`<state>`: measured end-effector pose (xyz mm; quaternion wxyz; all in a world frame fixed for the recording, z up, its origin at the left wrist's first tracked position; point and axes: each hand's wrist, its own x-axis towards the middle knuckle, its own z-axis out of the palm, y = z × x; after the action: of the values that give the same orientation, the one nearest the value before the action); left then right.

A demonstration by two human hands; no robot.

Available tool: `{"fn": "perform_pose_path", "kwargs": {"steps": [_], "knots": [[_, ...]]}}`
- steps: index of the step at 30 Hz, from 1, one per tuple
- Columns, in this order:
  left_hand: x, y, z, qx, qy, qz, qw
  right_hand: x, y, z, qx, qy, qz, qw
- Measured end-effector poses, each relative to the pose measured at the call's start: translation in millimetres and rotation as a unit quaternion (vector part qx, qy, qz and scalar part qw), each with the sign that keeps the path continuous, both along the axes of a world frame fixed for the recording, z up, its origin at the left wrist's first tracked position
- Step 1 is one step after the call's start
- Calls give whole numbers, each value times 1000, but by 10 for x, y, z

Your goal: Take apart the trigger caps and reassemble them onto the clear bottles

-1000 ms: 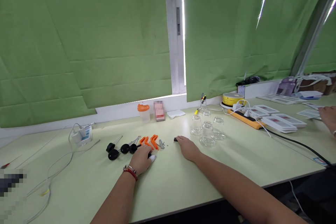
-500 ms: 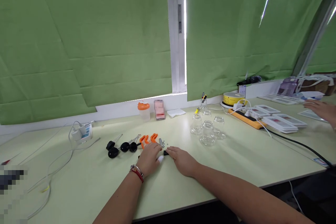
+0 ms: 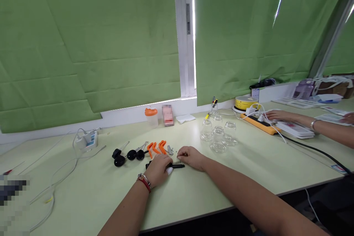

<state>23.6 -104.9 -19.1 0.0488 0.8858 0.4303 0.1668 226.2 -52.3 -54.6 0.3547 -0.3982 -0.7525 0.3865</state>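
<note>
My left hand (image 3: pixel 159 167) is closed over several black pieces on the table, one end of which shows beyond its wrist side. A slim black rod (image 3: pixel 179 166) sticks out to the right from under its fingers. Just above the rod lies a small metal coil spring (image 3: pixel 176 162). My right hand (image 3: pixel 191 158) is beside the spring with thumb and forefinger pinched together; whatever is between them is too small to make out. Behind the hands are bent orange pieces (image 3: pixel 162 146), metal screws (image 3: pixel 170 150) and round black knobs (image 3: pixel 131 154) with metal rods.
Clear glass jars (image 3: pixel 218 140) stand to the right. Behind are an orange-lidded cup (image 3: pixel 151 118) and a white tissue (image 3: pixel 185 118). White cables lead from a power strip (image 3: pixel 91 140) on the left. A co-worker's hand (image 3: pixel 279 115) rests by an orange power strip (image 3: pixel 261 124).
My right hand has lifted slightly and curled into a pinch, uncovering the spring and black rod. My left hand has stayed put. The co-worker's arm has reached left over the white panels.
</note>
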Motion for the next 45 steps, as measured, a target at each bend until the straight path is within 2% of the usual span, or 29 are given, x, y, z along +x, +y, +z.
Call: {"fn": "perform_pose_path", "kwargs": {"steps": [3, 5, 11, 19, 25, 27, 34, 38, 45], "knots": [[3, 3, 0, -3, 0, -2, 1000, 18, 85, 73, -61, -17, 45, 997], [6, 0, 7, -5, 1, -3, 1000, 26, 124, 111, -69, -41, 63, 995], [7, -15, 30, -7, 3, 3, 1000, 47, 136, 131, -15, -83, 32, 996], [-4, -10, 26, 9, 22, -21, 999, 84, 141, 21, 27, -81, -18, 996], [16, -26, 41, -8, 30, -19, 999, 34, 103, 37, 169, -146, -3, 975], [13, -32, 42, -18, 28, -14, 999, 10, 90, 71, 189, -179, 7, 966], [-1, 4, -14, -26, 19, -23, 999, 1, 115, 69, 212, -232, 9, 949], [15, 6, -25, -24, 5, -24, 999, 22, 139, 24, 211, -225, -5, 951], [19, -27, -3, -44, -18, 12, 999, 24, 132, 20, 176, -210, -42, 961]]}}
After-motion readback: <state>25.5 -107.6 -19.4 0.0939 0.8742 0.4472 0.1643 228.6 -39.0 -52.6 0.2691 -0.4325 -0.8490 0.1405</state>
